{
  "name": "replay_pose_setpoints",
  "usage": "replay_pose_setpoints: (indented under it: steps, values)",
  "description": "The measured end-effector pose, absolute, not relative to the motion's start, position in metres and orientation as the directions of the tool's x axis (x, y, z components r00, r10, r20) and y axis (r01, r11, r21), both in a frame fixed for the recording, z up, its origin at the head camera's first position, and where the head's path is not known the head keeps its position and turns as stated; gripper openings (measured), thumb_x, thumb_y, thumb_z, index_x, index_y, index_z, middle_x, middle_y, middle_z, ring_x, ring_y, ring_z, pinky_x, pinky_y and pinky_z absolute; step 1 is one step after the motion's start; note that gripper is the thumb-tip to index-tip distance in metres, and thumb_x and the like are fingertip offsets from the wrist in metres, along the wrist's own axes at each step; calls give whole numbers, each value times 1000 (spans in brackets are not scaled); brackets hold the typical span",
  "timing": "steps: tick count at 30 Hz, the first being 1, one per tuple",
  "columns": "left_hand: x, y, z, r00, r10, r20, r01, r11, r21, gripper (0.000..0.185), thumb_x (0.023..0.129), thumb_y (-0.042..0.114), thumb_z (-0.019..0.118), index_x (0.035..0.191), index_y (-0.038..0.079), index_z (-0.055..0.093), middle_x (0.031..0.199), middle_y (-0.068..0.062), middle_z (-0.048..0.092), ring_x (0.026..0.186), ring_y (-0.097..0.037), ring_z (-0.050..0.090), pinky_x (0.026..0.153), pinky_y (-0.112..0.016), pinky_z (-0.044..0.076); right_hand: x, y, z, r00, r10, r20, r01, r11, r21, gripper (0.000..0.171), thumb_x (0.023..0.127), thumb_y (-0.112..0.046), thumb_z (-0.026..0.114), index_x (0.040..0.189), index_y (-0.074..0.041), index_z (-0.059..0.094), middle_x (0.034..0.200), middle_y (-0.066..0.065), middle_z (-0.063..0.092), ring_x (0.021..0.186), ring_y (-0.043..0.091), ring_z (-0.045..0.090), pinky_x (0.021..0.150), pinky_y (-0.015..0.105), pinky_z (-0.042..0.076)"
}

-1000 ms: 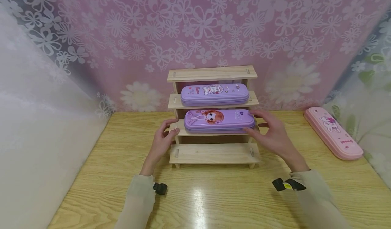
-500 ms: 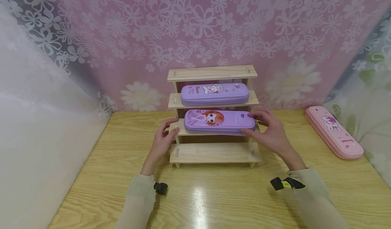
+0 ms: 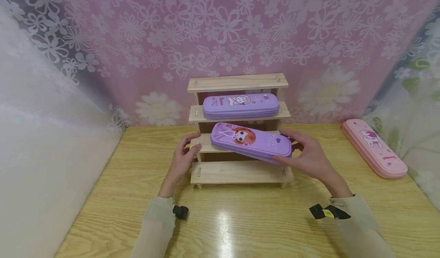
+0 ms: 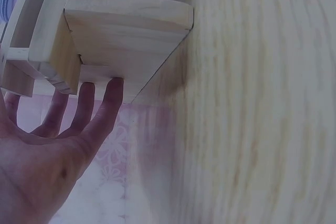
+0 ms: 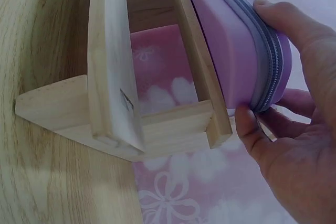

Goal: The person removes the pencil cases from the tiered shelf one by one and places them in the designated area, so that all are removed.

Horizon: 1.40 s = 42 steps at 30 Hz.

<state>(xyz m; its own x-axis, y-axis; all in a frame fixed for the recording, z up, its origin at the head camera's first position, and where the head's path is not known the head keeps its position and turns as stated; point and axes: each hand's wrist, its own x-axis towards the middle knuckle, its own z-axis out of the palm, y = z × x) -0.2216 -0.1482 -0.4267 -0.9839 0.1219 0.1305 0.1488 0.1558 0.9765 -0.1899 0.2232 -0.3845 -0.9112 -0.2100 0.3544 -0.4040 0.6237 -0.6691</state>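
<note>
Head view: the right hand point(image 3: 309, 156) pinches the purple pencil case point(image 3: 251, 141) by its right end, askew over the wooden rack point(image 3: 238, 172)'s middle step; left wrist view: the left hand point(image 4: 47, 145), fingers straight, touches the rack's end; right wrist view: thumb and fingers clamp the case's zipped edge.

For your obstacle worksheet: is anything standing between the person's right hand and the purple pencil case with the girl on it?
No. The right hand already grips the right end of the girl pencil case, thumb and fingers directly on it; the right wrist view shows nothing between. The left hand rests on the wooden rack, clear of the case.
</note>
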Motion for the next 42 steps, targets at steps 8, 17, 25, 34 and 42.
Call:
replay_pose_setpoints:
  steps: [8, 17, 25, 34, 42]
  values:
    - [-220, -148, -425, -985, 125, 120, 136, 131, 982, 37, 94, 23, 58, 130, 18, 53, 134, -9, 43, 96, -25, 57, 75, -50, 55, -185, 233, -388, -899, -246, 362, -428, 661, -616, 68, 64, -30, 88, 122, -11, 59, 114, 6, 54, 89, 8, 48, 69, 13, 48]
    - [-221, -148, -427, -984, 130, 122, 138, 122, 983, 36, 94, 24, 58, 130, 19, 53, 136, -9, 41, 98, -26, 55, 75, -48, 55, -174, 245, -391, -914, -211, 346, -396, 643, -655, 72, 58, -26, 92, 119, -16, 56, 112, -3, 52, 91, 6, 49, 70, 12, 49]
    - [-221, -149, -428, -984, 128, 124, 140, 128, 982, 36, 94, 26, 58, 129, 20, 53, 135, -9, 42, 98, -26, 56, 76, -48, 55, -162, 265, -398, -913, -169, 371, -388, 641, -662, 72, 56, -16, 92, 118, -14, 57, 114, -4, 52, 93, 3, 47, 69, 8, 47]
    - [-222, -149, -431, -984, 127, 129, 144, 125, 982, 38, 94, 26, 58, 130, 18, 53, 133, -10, 43, 100, -31, 56, 74, -44, 55, -149, 296, -407, -914, -119, 387, -372, 622, -689, 73, 58, -9, 91, 121, -15, 54, 115, -9, 50, 101, 3, 47, 77, 1, 43]
    - [-223, -149, -431, -983, 127, 130, 147, 129, 981, 36, 95, 26, 58, 130, 19, 53, 133, -9, 44, 100, -33, 56, 76, -49, 54, -137, 327, -411, -919, -16, 394, -320, 614, -722, 77, 58, 3, 87, 125, -5, 50, 115, -9, 48, 101, 1, 45, 80, -2, 39]
